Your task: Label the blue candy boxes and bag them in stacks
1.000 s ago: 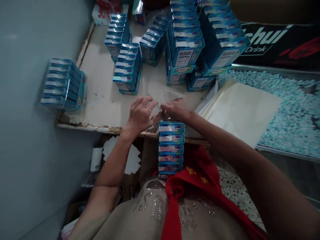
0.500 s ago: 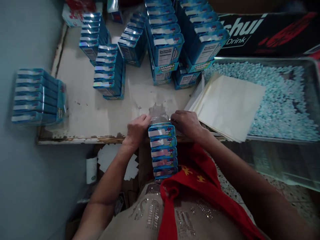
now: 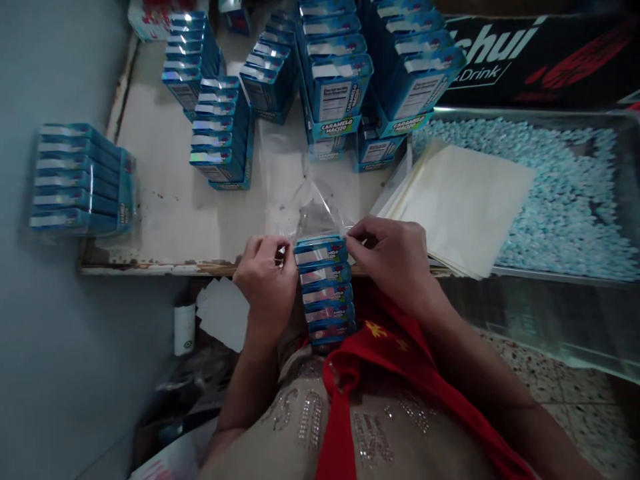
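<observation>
Braced between the torso and the edge of the worn white worktop [image 3: 165, 220]: a stack of small blue cardboard candy boxes [image 3: 324, 290], propped on end, probably so both hands stay free for the wrapping. Rising from the far end of the stack, a clear plastic film bag [image 3: 307, 200], crumpled and open toward the worktop.

Left hand [image 3: 267, 280] against the stack's left side, fingers curled narrow, thumb and forefinger pinched on an edge of the film. Right hand [image 3: 395, 257] at the stack's right side, likewise closed to a pinch on the film beside the top box. Film apparently drawn taut between the two grips.

Farther back, more bundles of the same blue boxes [image 3: 223, 130] standing in rows. To the right, a pile of flat cream-coloured sheets [image 3: 465, 207] lying over the rim of a metal tray [image 3: 623, 173] of pale blue candies [image 3: 565, 220].
</observation>
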Available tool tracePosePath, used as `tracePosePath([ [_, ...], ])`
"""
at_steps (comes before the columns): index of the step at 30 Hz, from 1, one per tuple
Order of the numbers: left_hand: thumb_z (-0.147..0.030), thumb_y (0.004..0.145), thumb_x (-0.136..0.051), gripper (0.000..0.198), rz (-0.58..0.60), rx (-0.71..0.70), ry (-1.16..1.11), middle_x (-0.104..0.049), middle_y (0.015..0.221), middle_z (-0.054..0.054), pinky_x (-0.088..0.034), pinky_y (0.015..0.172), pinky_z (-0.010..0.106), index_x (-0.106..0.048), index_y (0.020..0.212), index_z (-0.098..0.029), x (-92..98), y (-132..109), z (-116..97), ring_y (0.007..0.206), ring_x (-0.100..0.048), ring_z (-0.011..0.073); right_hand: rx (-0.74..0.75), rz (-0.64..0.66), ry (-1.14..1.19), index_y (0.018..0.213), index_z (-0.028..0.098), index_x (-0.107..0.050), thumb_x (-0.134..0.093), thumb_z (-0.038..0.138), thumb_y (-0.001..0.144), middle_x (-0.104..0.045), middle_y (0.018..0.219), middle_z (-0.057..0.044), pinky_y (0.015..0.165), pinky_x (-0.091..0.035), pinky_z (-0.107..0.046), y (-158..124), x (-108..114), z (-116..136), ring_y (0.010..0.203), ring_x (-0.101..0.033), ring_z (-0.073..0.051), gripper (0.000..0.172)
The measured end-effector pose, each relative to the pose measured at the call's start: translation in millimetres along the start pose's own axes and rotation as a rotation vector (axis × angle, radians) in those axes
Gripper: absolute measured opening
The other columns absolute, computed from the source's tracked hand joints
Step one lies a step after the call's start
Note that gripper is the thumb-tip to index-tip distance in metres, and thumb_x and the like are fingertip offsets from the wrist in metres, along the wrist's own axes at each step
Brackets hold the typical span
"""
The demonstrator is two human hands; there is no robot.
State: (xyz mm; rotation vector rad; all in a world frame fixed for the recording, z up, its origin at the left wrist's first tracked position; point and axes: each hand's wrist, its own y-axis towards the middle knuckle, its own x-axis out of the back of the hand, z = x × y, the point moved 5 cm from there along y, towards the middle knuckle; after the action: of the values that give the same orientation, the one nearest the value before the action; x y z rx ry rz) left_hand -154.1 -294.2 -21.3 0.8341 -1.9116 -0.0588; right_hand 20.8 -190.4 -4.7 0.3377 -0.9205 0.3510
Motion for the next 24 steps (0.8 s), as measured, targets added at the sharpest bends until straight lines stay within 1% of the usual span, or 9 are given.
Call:
tracePosePath([
  [3, -0.016, 0.092, -0.072, 0.014, -0.133, 0.044, -0.073, -0.067, 0.081, 0.001, -0.045, 0.068, 0.027, -0.067, 0.081, -0.021, -5.4, -10, 4, 0.072, -0.062, 0.0153, 0.091, -0.197, -0.071, 0.079, 0.022, -0.074, -0.061, 0.027, 0.096, -0.075, 0.072, -0.002, 0.061, -0.041, -0.029, -16, -7, 2, 0.065, -0.069, -0.017, 0.022],
  [6, -0.02, 0.095, -0.072, 0.02, -0.239, -0.024, -0.128, -0.064, 0.075, 0.0, -0.046, 0.068, 0.027, -0.063, 0.077, -0.021, -7.3, -18, 5, 0.071, -0.06, 0.0144, 0.242, -0.333, -0.126, 0.082, 0.023, -0.075, -0.058, 0.029, 0.103, -0.077, 0.074, -0.003, 0.06, -0.042, -0.03, -31, -13, 0, 0.065, -0.069, -0.017, 0.028],
  [10, -0.017, 0.096, -0.071, 0.018, -0.348, -0.169, -0.19, -0.065, 0.078, 0.0, -0.05, 0.071, 0.024, -0.065, 0.079, -0.021, -5.8, -24, 2, 0.073, -0.061, 0.0124, 0.385, -0.355, -0.087, 0.094, 0.027, -0.078, -0.061, 0.027, 0.105, -0.082, 0.087, -0.003, 0.067, -0.051, -0.03, -43, -17, -7, 0.073, -0.073, -0.017, 0.02],
  [14, -0.009, 0.093, -0.071, 0.015, -0.369, -0.236, -0.223, -0.068, 0.083, 0.001, -0.052, 0.074, 0.024, -0.067, 0.084, -0.021, -3.1, -28, 3, 0.077, -0.065, 0.0121, 0.448, -0.42, -0.15, 0.096, 0.027, -0.077, -0.064, 0.026, 0.104, -0.082, 0.082, 0.0, 0.062, -0.051, -0.031, -45, -15, -8, 0.066, -0.072, -0.016, 0.016],
  [16, -0.008, 0.092, -0.071, 0.015, -0.385, -0.278, -0.195, -0.07, 0.085, 0.002, -0.053, 0.075, 0.024, -0.069, 0.088, -0.022, -1.5, -36, 8, 0.078, -0.066, 0.0124, 0.478, -0.412, -0.156, 0.097, 0.026, -0.077, -0.064, 0.024, 0.104, -0.082, 0.082, 0.0, 0.062, -0.052, -0.031, -45, -16, -8, 0.066, -0.072, -0.015, 0.015],
  [18, -0.011, 0.092, -0.073, 0.012, -0.373, -0.334, -0.144, -0.072, 0.086, 0.003, -0.055, 0.075, 0.026, -0.07, 0.092, -0.022, -4.3, -47, 16, 0.078, -0.068, 0.0137, 0.534, -0.394, -0.115, 0.099, 0.026, -0.075, -0.065, 0.022, 0.104, -0.082, 0.085, -0.001, 0.063, -0.052, -0.03, -47, -17, -9, 0.067, -0.072, -0.014, 0.012],
  [20, -0.018, 0.091, -0.075, 0.008, -0.353, -0.311, -0.109, -0.072, 0.083, 0.003, -0.055, 0.075, 0.029, -0.069, 0.091, -0.022, -11.8, -57, 29, 0.077, -0.069, 0.0155, 0.602, -0.397, -0.06, 0.102, 0.025, -0.074, -0.064, 0.02, 0.103, -0.083, 0.088, -0.001, 0.065, -0.052, -0.029, -51, -20, -11, 0.07, -0.073, -0.014, 0.011],
  [22, -0.026, 0.091, -0.075, 0.01, -0.335, -0.194, -0.097, -0.07, 0.081, 0.003, -0.054, 0.074, 0.03, -0.066, 0.091, -0.022, -22.1, -60, 44, 0.076, -0.068, 0.0172, 0.644, -0.417, -0.018, 0.104, 0.024, -0.073, -0.064, 0.02, 0.104, -0.083, 0.089, -0.001, 0.066, -0.052, -0.028, -54, -24, -15, 0.073, -0.074, -0.014, 0.01],
  [24, -0.029, 0.09, -0.071, 0.01, -0.287, -0.074, -0.07, -0.067, 0.08, 0.003, -0.051, 0.071, 0.03, -0.065, 0.091, -0.021, -33.6, -57, 54, 0.073, -0.065, 0.0179, 0.608, -0.425, 0.018, 0.103, 0.025, -0.072, -0.064, 0.02, 0.103, -0.083, 0.091, -0.001, 0.069, -0.053, -0.029, -52, -30, -21, 0.076, -0.075, -0.014, 0.01],
])
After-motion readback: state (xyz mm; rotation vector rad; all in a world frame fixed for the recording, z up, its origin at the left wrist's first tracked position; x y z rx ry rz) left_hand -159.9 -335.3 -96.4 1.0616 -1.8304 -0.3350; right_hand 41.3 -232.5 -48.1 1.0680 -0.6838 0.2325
